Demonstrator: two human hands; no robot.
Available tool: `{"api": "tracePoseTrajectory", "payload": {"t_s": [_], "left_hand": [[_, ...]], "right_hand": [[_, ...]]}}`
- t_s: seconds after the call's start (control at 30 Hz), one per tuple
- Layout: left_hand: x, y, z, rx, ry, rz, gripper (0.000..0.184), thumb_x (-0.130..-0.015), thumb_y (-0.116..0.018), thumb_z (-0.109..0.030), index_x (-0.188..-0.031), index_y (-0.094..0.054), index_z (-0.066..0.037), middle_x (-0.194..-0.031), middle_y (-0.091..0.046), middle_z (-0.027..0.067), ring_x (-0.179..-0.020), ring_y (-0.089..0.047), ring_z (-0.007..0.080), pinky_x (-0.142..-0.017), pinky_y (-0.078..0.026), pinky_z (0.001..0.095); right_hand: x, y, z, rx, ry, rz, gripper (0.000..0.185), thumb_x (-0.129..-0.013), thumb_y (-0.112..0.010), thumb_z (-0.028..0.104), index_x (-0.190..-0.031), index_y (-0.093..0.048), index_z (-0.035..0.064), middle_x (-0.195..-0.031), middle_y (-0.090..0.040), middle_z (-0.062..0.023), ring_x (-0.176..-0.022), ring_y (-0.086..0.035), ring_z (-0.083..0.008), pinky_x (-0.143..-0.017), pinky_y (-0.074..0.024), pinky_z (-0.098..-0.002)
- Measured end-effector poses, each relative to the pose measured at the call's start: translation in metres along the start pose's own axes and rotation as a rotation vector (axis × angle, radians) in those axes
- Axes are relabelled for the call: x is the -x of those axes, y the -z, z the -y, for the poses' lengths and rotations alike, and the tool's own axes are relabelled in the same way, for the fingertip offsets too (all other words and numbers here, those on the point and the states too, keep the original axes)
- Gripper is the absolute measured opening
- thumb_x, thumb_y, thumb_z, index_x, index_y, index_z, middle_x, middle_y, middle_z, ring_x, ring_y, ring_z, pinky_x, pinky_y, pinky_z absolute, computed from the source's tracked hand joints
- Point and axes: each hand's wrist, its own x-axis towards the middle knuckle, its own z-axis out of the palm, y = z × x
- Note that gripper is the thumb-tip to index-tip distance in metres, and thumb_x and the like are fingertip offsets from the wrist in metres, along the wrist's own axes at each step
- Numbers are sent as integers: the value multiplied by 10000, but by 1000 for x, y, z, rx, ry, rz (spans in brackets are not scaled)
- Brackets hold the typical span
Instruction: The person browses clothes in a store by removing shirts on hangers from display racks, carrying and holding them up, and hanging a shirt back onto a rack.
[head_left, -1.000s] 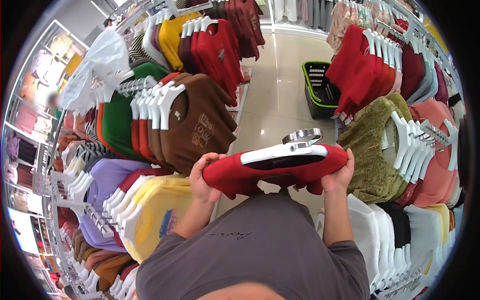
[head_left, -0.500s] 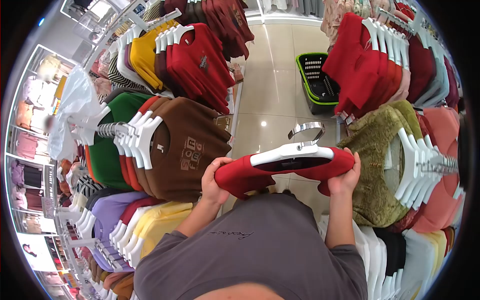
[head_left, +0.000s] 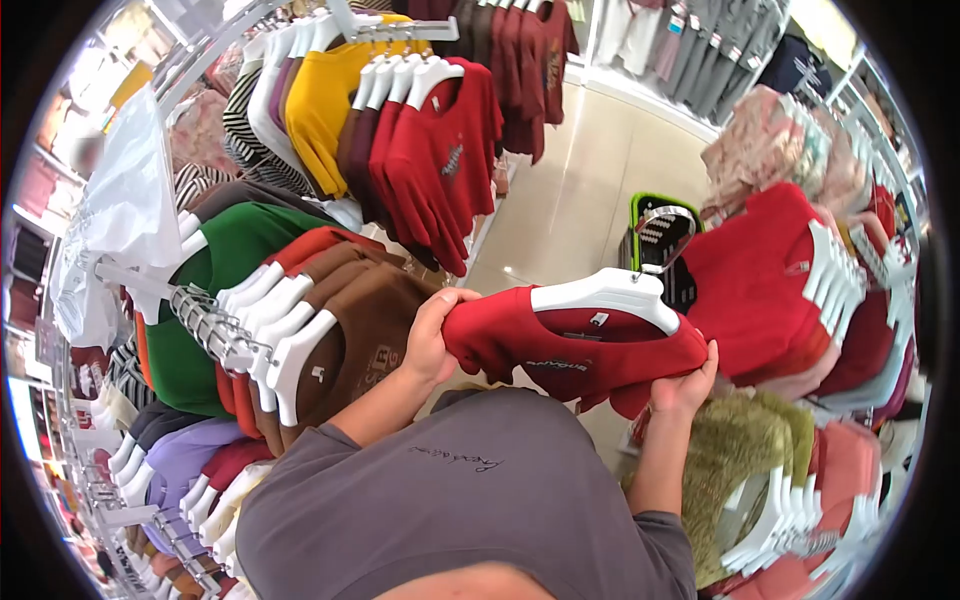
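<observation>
A red sweater (head_left: 600,365) with a small printed design on its chest hangs on a white hanger (head_left: 605,293) in front of me. The hanger's metal hook (head_left: 678,240) points up and away from my body. My left hand (head_left: 432,335) grips the sweater at its left shoulder, fingers closed on the cloth. At the opposite shoulder, my right hand (head_left: 685,388) has its fingers folded round the fabric, partly hidden by it. The lower part of the sweater hangs below, partly out of sight behind my chest.
Brown sweaters (head_left: 345,350) and a green one (head_left: 240,250) hang on the rack at left. Further off are red sweaters (head_left: 435,160) and a yellow one (head_left: 325,110). Right of me hang red tops (head_left: 765,275) and fuzzy olive ones (head_left: 710,460). A black basket (head_left: 640,265) with a green rim stands on the floor.
The view has turned toward the right. The sweater has tilted so that its printed front and neck label now show, and its hook has swung rightward. Both hands keep hold of the shoulders.
</observation>
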Motion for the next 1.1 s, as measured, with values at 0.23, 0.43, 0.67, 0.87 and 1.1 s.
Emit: {"api": "tracePoseTrajectory", "payload": {"t_s": [0.23,0.43,0.67,0.87,1.1], "left_hand": [[-40,20,-26,-44,-184,-58,344,-984,-415,-234,-1014,-602,53,-975,-646,149,-900,-627,196,-836,-494,331],[-62,25,-34,-66,-247,-153,320,-977,-437,-219,-1031,-598,52,-975,-648,145,-883,-636,191,-813,-509,324],[-115,17,-43,-51,-519,-321,289,-972,-472,-198,-1056,-599,48,-999,-655,154,-906,-645,194,-846,-511,326],[-184,0,-53,-67,-683,-503,292,-967,-484,-198,-1068,-600,50,-1008,-654,149,-941,-638,195,-873,-501,334],[-236,-11,-58,-106,-794,-710,301,-967,-479,-205,-1044,-610,55,-1002,-653,148,-949,-628,200,-882,-491,334]], "right_hand": [[-64,-71,-45,48,-111,50,343,-975,-467,370,-1040,-584,54,-1078,-638,-93,-1038,-596,-255,-965,-457,-421],[-124,-117,-79,115,-225,176,349,-989,-423,360,-1029,-578,50,-1070,-634,-98,-1063,-578,-262,-992,-427,-436],[-224,-210,-146,225,-404,279,377,-987,-419,365,-1070,-575,32,-1124,-633,-115,-1075,-581,-282,-1007,-423,-442],[-310,-301,-206,248,-558,441,404,-992,-403,365,-1101,-570,13,-1135,-634,-137,-1093,-580,-290,-1016,-418,-449],[-380,-360,-269,225,-744,552,340,-982,-456,332,-1056,-572,21,-1075,-634,-125,-1057,-588,-276,-1001,-433,-415]]}}
